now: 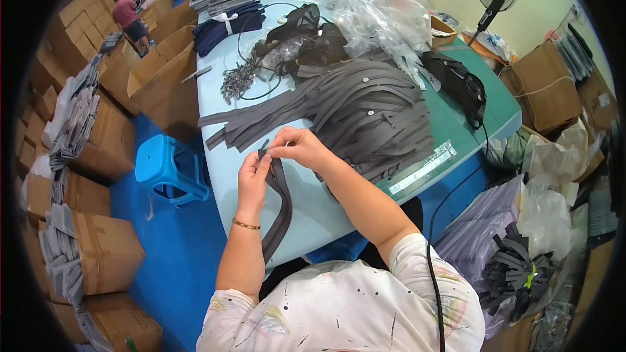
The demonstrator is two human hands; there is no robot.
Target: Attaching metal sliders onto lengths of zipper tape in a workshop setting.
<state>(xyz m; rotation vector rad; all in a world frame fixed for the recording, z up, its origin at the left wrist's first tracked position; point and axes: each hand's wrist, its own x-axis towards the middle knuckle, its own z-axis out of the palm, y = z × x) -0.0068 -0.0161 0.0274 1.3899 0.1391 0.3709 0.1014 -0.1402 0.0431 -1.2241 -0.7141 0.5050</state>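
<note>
Over the near left part of the table, my left hand (250, 175) pinches the end of a dark grey zipper strip (284, 205). The strip bends down past my wrist toward the table's near edge. My right hand (298, 147) meets the same end, thumb and fingertips pressed together on it. A small dark tip stands up between the hands; it is too small to make out. Just beyond them lies a large heap of similar grey strips (372, 111), with more fanned out to the left. A cluster of small grey zipper sliders (240, 82) lies farther back.
Clear plastic bags (375, 23), a black bag (456, 85) and a folded navy bundle (228, 26) occupy the table. A ruler (424, 168) lies right of the heap. A blue stool (171, 166) and cardboard boxes (107, 251) stand left. A black cable (433, 248) passes my right arm.
</note>
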